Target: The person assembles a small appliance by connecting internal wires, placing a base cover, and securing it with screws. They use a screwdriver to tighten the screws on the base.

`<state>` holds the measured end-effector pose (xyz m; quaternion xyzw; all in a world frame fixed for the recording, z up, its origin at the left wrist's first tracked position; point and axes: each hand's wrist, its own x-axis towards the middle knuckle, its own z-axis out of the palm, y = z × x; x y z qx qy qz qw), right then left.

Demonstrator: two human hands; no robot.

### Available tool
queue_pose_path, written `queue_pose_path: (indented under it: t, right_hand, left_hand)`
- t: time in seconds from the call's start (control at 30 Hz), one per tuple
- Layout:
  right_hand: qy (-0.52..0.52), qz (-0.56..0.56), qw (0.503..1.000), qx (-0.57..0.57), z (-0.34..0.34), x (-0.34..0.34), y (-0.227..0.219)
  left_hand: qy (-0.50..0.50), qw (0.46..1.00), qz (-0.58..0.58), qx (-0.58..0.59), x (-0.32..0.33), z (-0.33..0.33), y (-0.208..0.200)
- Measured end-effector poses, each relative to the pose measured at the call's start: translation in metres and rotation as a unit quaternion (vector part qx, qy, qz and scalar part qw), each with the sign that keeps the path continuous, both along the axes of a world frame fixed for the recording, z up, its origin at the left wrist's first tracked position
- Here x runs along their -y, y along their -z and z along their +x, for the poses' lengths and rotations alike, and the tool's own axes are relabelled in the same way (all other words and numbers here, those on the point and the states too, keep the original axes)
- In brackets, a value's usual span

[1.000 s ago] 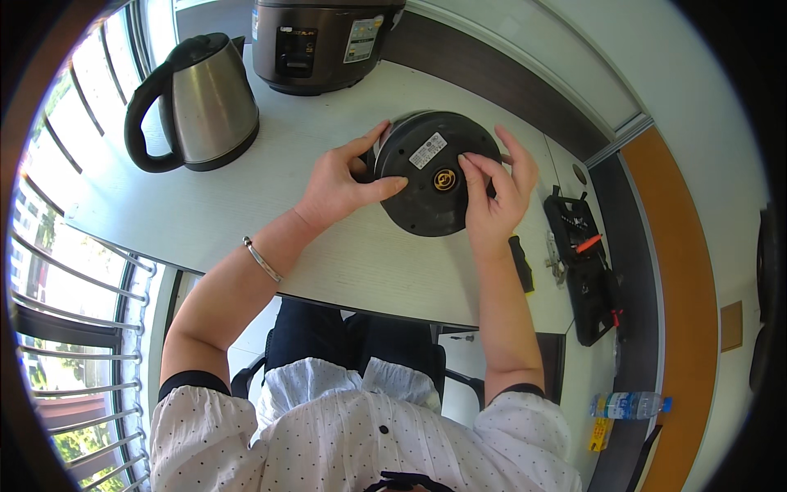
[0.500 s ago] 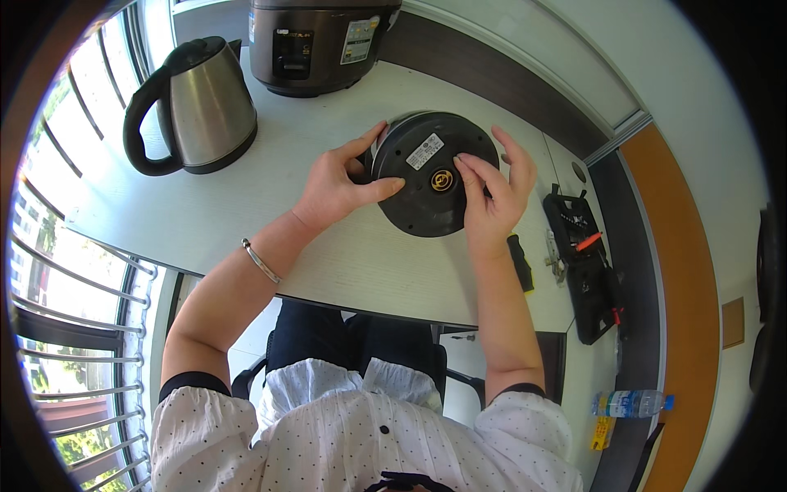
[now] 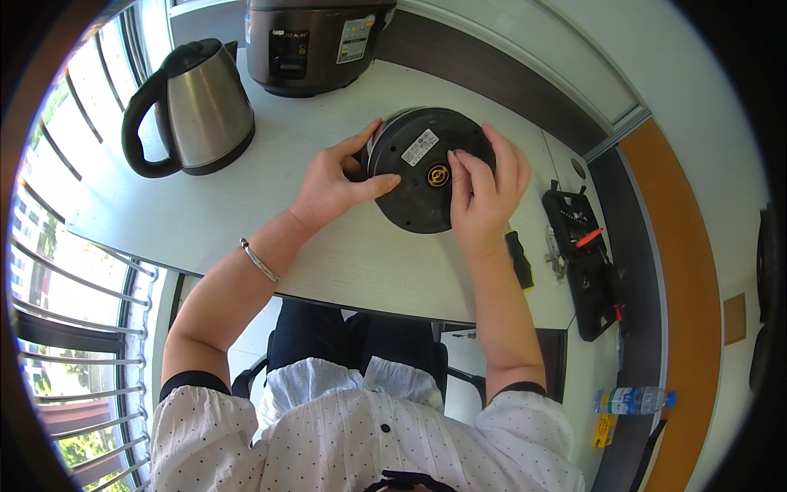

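Note:
An electric kettle (image 3: 414,197) is tipped so that its round black underside faces me, with a white label and a brass-coloured ring at its centre. My left hand (image 3: 336,180) grips its left side, thumb on the underside and fingers round the silvery wall. Over the right part of the underside, my right hand (image 3: 488,184) pinches thumb and fingertips together just beside the brass ring. Anything between those fingertips is too small to make out. A screwdriver (image 3: 518,258) with a black and yellow handle lies by my right forearm, partly hidden.
A second steel kettle (image 3: 205,111) stands upright at the left. Behind sits a brown electric cooker (image 3: 320,49). An open black tool case (image 3: 586,287) with red-handled pieces lies at the right, small metal parts (image 3: 553,250) next to it. Farther down is a water bottle (image 3: 631,401).
The kettle in my hands has shifted slightly left and away. My right hand has moved left with it, its pinched fingertips now nearer the label, and its outer fingers have drawn in.

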<state>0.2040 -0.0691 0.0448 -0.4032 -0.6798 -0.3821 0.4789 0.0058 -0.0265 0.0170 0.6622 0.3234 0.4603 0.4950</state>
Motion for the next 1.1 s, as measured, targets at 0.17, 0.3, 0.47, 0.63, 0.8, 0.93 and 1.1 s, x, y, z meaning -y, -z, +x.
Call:
queue_pose_path:
  t: [0.17, 0.3, 0.47, 0.63, 0.8, 0.93, 1.1]
  right_hand:
    - [-0.017, 0.000, 1.000, -0.008, 0.0007, -0.0008, 0.0004]
    - [-0.027, -0.010, 0.999, -0.017, 0.0014, -0.0004, 0.0012]
    - [-0.039, -0.020, 0.998, -0.034, 0.0030, 0.0010, 0.0002]
    - [-0.042, -0.010, 0.999, -0.021, 0.0049, 0.0021, -0.0007]
    - [-0.037, -0.011, 0.999, -0.032, 0.0023, 0.0019, -0.0003]
    - [-0.049, -0.022, 0.997, -0.059, 0.0022, 0.0012, 0.0006]
    - [-0.084, -0.057, 0.989, -0.104, 0.0031, -0.0006, 0.0029]
  left_hand:
    - [-0.003, 1.000, 0.012, -0.018, 0.0014, -0.0004, -0.0020]
    - [-0.001, 1.000, 0.004, -0.019, 0.0002, 0.0000, -0.0009]
    - [-0.001, 1.000, 0.003, -0.016, 0.0008, 0.0004, -0.0008]
    - [0.001, 1.000, 0.006, -0.010, 0.0004, 0.0004, 0.0003]
    - [0.002, 1.000, 0.007, -0.013, 0.0024, -0.0003, -0.0029]
    - [0.001, 1.000, 0.012, -0.024, 0.0024, -0.0005, -0.0031]
    - [0.000, 1.000, 0.023, 0.000, -0.0007, 0.0012, 0.0031]
